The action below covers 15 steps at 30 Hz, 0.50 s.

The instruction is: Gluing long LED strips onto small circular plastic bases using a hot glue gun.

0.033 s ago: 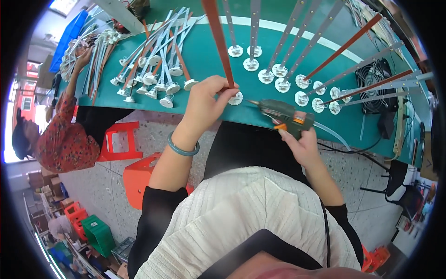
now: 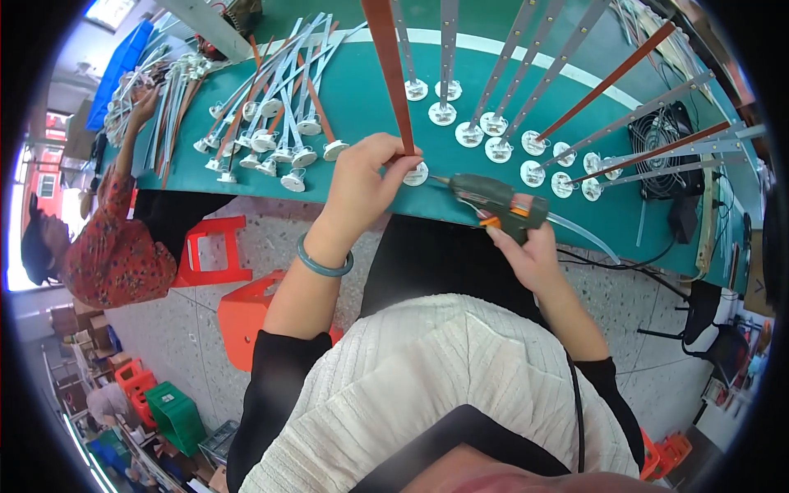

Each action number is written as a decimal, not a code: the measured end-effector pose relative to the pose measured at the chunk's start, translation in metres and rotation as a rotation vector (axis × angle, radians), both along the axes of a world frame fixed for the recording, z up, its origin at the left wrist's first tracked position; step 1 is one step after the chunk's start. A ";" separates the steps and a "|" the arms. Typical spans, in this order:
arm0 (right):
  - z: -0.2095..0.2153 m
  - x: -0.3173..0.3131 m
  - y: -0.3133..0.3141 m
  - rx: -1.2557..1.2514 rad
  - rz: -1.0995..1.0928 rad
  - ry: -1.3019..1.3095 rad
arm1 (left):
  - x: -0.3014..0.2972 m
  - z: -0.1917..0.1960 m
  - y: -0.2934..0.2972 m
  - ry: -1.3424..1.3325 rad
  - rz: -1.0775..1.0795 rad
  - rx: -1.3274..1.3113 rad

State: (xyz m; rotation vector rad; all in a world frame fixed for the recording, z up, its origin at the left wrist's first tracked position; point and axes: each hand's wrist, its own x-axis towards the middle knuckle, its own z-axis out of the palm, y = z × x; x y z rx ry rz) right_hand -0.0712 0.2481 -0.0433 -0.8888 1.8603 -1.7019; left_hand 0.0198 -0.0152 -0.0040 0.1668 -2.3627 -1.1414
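Observation:
My left hand [image 2: 371, 177] pinches the lower end of an orange-brown LED strip [image 2: 389, 78], which stands upright on a round white base [image 2: 416, 173] at the table's near edge. In my right hand [image 2: 530, 259] is a dark green hot glue gun [image 2: 493, 201] with an orange trigger. Its nozzle points left at the white base, a short gap away from it. A clear glue stick [image 2: 579, 233] sticks out of the gun's back end. Whether any glue is at the tip is too small to tell.
Several upright LED strips on white bases [image 2: 499, 149] stand to the right on the green table [image 2: 362, 107]. A pile of strips with bases [image 2: 263, 140] lies left. A black fan [image 2: 664, 148] stands far right. Left, a person [image 2: 119, 234] handles more strips. A red stool [image 2: 246, 320] is below.
The glue gun and my right hand have shifted slightly left, bringing the nozzle nearer the white base. My left hand and its strip stay nearly where they were.

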 end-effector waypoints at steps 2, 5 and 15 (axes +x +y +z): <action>0.000 -0.001 -0.013 0.009 0.039 0.156 | -0.003 0.001 0.001 0.004 0.008 0.000; -0.002 -0.002 -0.022 0.077 0.070 0.172 | -0.003 0.002 0.000 0.002 0.006 -0.042; 0.004 0.000 -0.028 0.241 0.020 0.432 | -0.002 -0.002 0.000 -0.009 0.029 -0.064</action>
